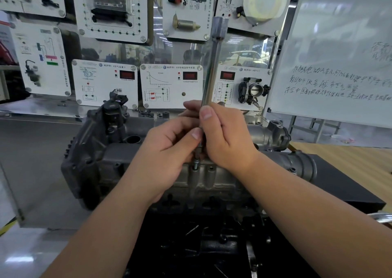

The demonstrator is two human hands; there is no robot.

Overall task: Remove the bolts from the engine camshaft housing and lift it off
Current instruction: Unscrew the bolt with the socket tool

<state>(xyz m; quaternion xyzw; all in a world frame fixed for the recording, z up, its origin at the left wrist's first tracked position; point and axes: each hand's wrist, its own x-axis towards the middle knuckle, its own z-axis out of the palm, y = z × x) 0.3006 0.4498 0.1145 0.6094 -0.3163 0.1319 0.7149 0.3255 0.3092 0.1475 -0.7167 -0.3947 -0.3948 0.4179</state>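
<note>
In the middle of the frame, my left hand (169,144) and my right hand (224,135) were both wrapped around a long shiny socket tool (212,69). The tool stood almost straight up, and its low end sat on a bolt (195,164) that stuck up a little from the camshaft housing (131,150). The housing was the gray metal top of the engine, in the middle of the frame, under my hands.

I thought a few things could go wrong. The tool was tall and thin, so if I tipped it, its end could slip off the bolt head and round it. A loose bolt could also drop into the dark parts of the engine at the bottom of the frame (hard to fish out from there).

Behind the engine were white teaching boards (171,86) with round VW badges, red number screens and small Chinese labels I could not read well. At the right, a whiteboard (339,44) had handwritten Chinese lines, too blurry to read.
</note>
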